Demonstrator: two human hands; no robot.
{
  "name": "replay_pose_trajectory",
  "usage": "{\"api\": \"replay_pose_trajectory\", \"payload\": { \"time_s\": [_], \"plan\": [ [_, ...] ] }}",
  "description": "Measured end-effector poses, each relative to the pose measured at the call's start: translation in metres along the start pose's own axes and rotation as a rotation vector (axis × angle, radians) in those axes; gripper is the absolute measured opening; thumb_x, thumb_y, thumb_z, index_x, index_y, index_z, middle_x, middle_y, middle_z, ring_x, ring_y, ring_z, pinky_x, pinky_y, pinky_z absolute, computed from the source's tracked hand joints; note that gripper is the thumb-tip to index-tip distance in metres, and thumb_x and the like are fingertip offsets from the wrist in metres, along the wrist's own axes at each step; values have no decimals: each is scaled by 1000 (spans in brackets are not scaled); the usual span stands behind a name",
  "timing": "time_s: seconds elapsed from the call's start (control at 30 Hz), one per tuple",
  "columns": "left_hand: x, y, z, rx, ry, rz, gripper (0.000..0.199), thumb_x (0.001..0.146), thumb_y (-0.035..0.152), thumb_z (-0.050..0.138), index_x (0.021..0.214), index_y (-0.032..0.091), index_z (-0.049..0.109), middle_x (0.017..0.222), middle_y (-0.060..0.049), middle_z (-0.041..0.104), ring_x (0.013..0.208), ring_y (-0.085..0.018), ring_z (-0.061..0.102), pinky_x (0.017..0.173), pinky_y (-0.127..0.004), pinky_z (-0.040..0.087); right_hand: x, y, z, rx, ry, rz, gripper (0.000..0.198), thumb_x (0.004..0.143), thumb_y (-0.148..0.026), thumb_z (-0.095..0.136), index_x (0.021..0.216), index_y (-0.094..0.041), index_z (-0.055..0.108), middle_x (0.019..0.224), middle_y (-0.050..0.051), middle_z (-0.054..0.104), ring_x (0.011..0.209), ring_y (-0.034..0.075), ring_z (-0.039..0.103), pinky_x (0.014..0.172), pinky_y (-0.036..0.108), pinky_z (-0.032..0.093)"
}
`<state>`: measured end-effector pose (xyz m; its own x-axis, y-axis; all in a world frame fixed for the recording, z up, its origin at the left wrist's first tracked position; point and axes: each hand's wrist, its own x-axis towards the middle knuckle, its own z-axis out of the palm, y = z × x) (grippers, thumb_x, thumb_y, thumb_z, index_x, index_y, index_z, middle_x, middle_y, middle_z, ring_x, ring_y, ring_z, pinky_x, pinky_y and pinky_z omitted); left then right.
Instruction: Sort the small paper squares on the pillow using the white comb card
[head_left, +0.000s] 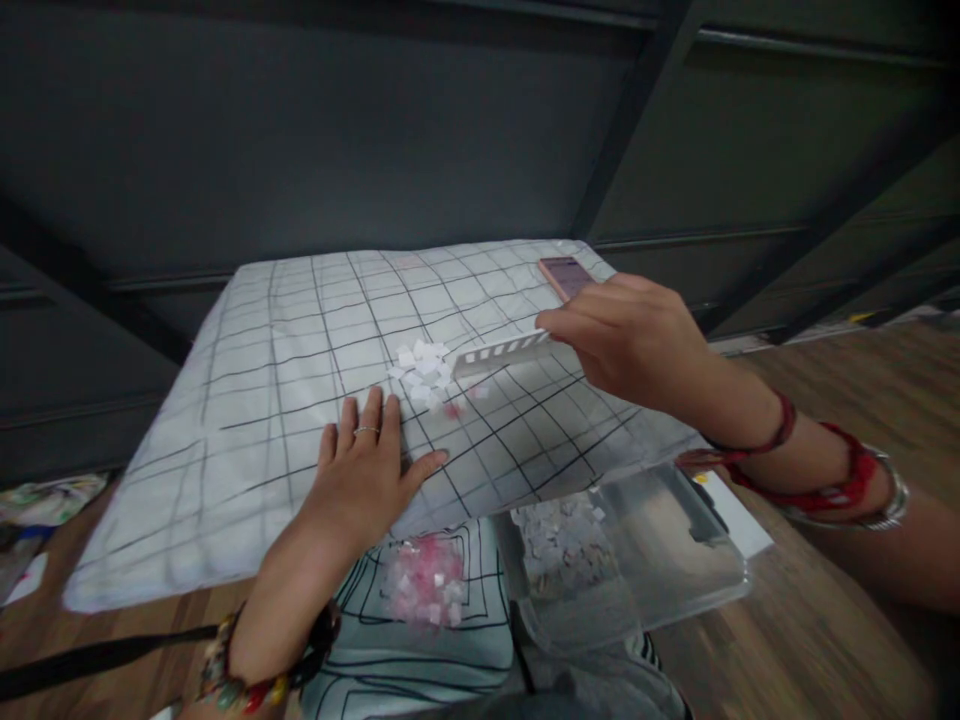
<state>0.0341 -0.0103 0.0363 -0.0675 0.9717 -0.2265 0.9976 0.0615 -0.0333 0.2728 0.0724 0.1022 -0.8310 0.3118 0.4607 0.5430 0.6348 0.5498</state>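
Observation:
My left hand [367, 460] lies flat on the white cloth with black grid lines [292, 330], fingers spread, with a ring on one finger. Just beyond its fingertips is a small heap of white square pieces [424, 370], with a blurred reddish patch [455, 410] at its near edge. In my right hand [630, 340] is a white plastic strip with a row of slots [502, 352], pinched at its right end. The strip's left end is beside the heap; whether they touch I cannot tell.
A phone [566, 275] lies behind my right hand. Below the table edge, a clear plastic box [675, 570] holds many pale pieces [566, 545]. On my lap sits a transparent bag of pink and white pieces [427, 585]. Dark panels [337, 130] stand behind the table.

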Motion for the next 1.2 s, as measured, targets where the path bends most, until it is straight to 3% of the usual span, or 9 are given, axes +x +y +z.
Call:
{"api": "replay_pose_trajectory", "payload": {
  "time_s": [0.3,0.5,0.77,0.9,1.07,1.2],
  "plan": [
    [-2,-2,0,-23,7,14,80,87,59,32,144,6,15,152,-16,7,138,-37,6,109,-52,19,-11,1,-12,67,89,-105,24,79,-4,40,92,-18,54,63,-2,50,61,13,41,60,27,30],
    [-1,-1,-1,-38,-18,2,79,88,58,32,145,7,12,153,-14,4,138,-36,3,110,-51,16,6,-2,2,13,78,-41,22,75,-3,41,83,-19,55,62,-2,51,61,12,43,60,27,30],
    [-4,-1,0,-83,-15,15,82,86,62,31,145,7,14,153,-13,3,138,-37,2,110,-52,15,-15,2,-16,-57,94,-39,18,77,-6,44,85,-16,57,60,0,49,59,15,40,55,29,31],
    [-3,0,1,-73,-2,18,83,86,62,32,144,7,14,153,-14,5,138,-37,3,110,-52,16,-12,-8,-23,-5,87,-90,19,79,-5,43,83,-18,56,59,0,49,59,16,41,54,30,33],
    [-4,0,0,-71,-4,19,82,86,61,32,144,7,14,153,-14,5,138,-37,2,111,-51,15,-7,-14,-29,19,170,-61,20,79,-3,44,87,-17,57,60,-1,52,58,16,40,53,29,34],
    [-5,1,-1,-73,-11,16,82,86,61,32,145,7,13,153,-14,4,138,-37,2,111,-51,15,-10,-18,-26,27,158,-65,21,79,-3,42,88,-16,56,60,0,53,58,16,41,53,29,34]
  ]
}}
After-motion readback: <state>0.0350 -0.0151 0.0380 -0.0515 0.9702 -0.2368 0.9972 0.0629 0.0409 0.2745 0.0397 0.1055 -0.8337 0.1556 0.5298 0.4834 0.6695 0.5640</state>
